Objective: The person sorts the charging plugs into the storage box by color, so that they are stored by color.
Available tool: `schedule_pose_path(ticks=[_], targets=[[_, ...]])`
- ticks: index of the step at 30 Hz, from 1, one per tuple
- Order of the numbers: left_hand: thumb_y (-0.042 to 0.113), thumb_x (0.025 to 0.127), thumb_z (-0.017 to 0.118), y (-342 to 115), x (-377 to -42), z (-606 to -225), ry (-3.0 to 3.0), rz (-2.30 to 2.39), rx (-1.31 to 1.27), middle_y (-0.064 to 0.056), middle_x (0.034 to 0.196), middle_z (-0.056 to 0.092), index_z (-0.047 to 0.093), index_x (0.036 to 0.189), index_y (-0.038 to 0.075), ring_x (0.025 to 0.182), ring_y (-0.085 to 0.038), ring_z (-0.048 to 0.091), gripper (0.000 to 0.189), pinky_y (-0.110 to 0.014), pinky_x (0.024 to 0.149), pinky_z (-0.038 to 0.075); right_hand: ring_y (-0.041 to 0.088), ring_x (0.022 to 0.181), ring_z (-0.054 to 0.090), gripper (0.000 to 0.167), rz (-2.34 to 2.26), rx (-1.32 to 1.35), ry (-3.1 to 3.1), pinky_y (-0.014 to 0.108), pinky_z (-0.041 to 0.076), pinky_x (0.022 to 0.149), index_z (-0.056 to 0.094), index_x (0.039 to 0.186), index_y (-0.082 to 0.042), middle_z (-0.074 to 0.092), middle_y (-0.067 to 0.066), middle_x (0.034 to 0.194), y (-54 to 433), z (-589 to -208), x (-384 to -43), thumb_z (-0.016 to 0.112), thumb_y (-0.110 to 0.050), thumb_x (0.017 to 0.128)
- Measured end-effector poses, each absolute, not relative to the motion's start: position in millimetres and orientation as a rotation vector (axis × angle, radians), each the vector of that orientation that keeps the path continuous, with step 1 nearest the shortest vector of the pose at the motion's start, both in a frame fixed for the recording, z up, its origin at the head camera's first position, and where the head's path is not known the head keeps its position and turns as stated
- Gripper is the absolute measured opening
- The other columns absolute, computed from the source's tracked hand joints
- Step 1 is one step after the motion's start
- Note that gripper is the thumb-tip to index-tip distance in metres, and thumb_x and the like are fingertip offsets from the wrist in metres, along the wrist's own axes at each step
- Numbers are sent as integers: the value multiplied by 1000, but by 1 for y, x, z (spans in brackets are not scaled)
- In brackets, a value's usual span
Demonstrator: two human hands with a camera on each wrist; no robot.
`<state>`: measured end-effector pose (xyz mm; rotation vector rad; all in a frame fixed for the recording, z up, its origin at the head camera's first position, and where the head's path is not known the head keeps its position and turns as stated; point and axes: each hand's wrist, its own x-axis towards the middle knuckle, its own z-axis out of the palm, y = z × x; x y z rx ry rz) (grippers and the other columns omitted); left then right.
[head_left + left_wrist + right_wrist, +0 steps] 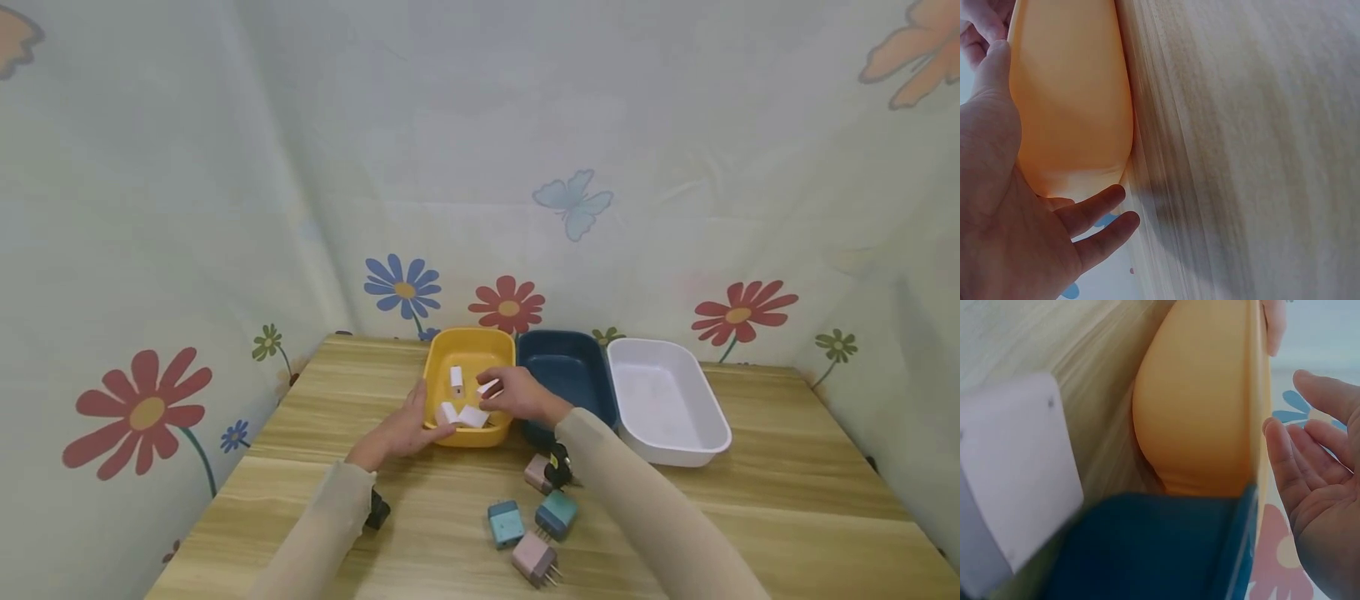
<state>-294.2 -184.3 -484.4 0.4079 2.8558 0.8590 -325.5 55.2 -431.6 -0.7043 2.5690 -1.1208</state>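
The yellow bin (470, 437) holds several small white blocks (474, 417), one with a dark slot in its end. At the bin's near left corner, my left hand (401, 427) rests against the outer wall, thumb by the rim and fingers extended in the left wrist view. Over the bin's right part is my right hand (517, 393), with a white block (487, 388) showing at its fingers in the head view. The right wrist view shows that hand's thumb and fingers apart, nothing between them.
Right of the yellow bin stand a dark blue bin (566, 343) and a white bin (708, 454). On the wooden table (420, 533) in front lie several plug chargers, pink (534, 557) and teal (506, 523). A flowered cloth (450, 167) hangs behind.
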Motion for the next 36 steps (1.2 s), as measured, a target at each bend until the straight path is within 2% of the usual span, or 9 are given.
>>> schedule_pose_path(ticks=[8,13,20,27,32,36], targets=[[49,85,65,-187,-295,-482,2889,951,533,-26,153,10,-2,149,-3,137,-36,23,106,-48,110,23,21,100,62,47,-1122,-738,2597,31,54,80,57,128,-6,59,14,122,70,-419,-325,73,-17,85],[52,85,64,-189,-295,-485,2876,941,480,-23,154,8,-3,149,-1,138,-34,21,108,-47,111,21,22,101,62,48,-1098,-798,2631,30,54,80,57,128,-5,60,13,121,80,-413,-322,73,-17,84],[53,82,67,-189,-295,-486,2873,983,497,-22,154,13,0,150,2,137,-33,24,108,-47,110,22,21,100,61,49,-1072,-823,2665,29,54,79,57,128,-7,61,11,120,96,-404,-314,73,-20,84],[53,83,66,-189,-295,-487,2859,984,467,-22,155,8,-3,150,2,139,-35,20,110,-47,111,21,18,98,61,48,-1067,-798,2695,29,53,80,58,127,-10,63,9,116,111,-400,-308,74,-18,83],[51,83,67,-185,-295,-488,2862,1011,497,-22,155,8,-2,150,1,139,-36,20,109,-48,110,21,18,98,62,49,-1044,-792,2706,30,53,81,56,129,-5,64,8,114,124,-402,-304,73,-13,84],[57,81,65,-183,-295,-485,2852,993,447,-22,155,4,-3,150,2,140,-36,17,112,-49,111,20,18,100,61,49,-1004,-806,2714,32,53,83,56,129,-4,63,6,115,134,-404,-299,72,-15,85]])
